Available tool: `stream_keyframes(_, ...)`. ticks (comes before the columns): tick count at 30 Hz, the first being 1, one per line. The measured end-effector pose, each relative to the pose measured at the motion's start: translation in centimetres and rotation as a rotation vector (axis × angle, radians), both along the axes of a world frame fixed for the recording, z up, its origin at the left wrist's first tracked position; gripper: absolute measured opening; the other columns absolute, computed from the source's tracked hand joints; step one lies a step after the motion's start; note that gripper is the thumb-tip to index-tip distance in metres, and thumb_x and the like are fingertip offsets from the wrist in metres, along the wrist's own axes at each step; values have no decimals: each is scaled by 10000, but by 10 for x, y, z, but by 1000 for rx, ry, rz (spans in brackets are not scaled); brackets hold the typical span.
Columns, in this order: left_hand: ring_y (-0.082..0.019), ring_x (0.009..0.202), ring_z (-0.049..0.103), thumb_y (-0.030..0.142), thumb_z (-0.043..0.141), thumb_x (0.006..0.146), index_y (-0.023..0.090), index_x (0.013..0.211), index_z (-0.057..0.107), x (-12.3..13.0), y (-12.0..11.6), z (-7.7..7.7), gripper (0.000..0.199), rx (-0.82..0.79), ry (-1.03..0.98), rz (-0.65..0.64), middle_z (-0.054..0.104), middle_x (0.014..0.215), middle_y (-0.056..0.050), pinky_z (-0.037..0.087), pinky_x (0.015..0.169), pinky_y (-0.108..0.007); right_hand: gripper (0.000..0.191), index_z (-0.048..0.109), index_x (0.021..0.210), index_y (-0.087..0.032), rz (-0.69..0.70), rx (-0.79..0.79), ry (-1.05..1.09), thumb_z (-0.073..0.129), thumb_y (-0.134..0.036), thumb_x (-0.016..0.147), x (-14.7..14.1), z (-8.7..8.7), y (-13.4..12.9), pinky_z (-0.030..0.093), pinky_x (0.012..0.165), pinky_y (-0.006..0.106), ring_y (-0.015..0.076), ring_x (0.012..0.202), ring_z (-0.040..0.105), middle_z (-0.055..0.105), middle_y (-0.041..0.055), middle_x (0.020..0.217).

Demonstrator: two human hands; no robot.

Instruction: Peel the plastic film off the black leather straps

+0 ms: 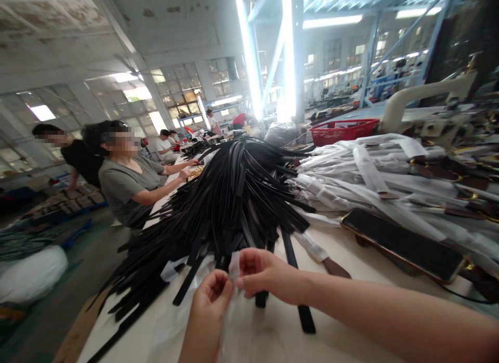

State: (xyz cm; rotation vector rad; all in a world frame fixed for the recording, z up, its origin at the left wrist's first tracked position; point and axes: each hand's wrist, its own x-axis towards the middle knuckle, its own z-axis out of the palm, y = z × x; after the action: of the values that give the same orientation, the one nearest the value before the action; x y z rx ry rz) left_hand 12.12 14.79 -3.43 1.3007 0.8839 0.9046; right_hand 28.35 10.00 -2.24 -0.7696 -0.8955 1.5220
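Observation:
My left hand [208,303] and my right hand [268,274] meet over the near part of the table, fingertips closed on a translucent plastic sleeve [234,267]. The sleeve stands up between them, and its lower part is blurred and partly hidden. Just beyond my hands spreads a big heap of black straps [241,191], some ends reaching under and past my right hand. More clear plastic [171,321] lies on the table left of my left hand.
Straps wrapped in white film [362,170] pile up at right, with a phone [405,243] in front. Behind them stand a red basket [343,131] and a sewing machine [424,98]. A person in a grey shirt [128,181] works along the table's left side.

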Motion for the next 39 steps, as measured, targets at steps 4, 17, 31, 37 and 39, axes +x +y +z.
stream_keyframes(4,-123,651,457,422,729,729,156,721,541,1,-13,12,326,90,82,-67,513,652,20,359,613,-220,409,600,787,-124,-56,12,-85,867,-352,577,-4,-7,-2,415,566,170,52,566,497,567,-31,646)
stream_keyframes(17,-146,649,451,189,648,706,141,737,589,1,-31,10,82,299,394,74,530,691,-15,341,600,-269,478,460,741,-190,75,59,-259,770,-542,653,-6,-49,7,261,380,172,29,368,261,346,-106,462)
stream_keyframes(31,-254,881,609,330,511,833,183,971,643,-6,-11,15,241,485,494,-22,667,916,-80,443,815,-347,317,511,588,-152,-321,49,-657,703,-384,687,8,-5,3,216,411,194,55,434,331,414,-67,456)
stream_keyframes(37,-218,722,586,302,619,709,150,713,664,-7,-10,24,158,316,526,-187,645,715,-56,429,679,-299,320,475,522,-139,-480,180,-838,660,-291,733,8,2,0,197,445,201,56,499,297,350,-64,473)
stream_keyframes(39,-169,635,521,300,667,665,147,654,614,-8,-11,25,163,231,452,-197,572,627,-13,377,605,-260,294,522,564,-140,-422,173,-749,670,-332,729,6,0,1,228,429,189,59,478,348,392,-56,475)
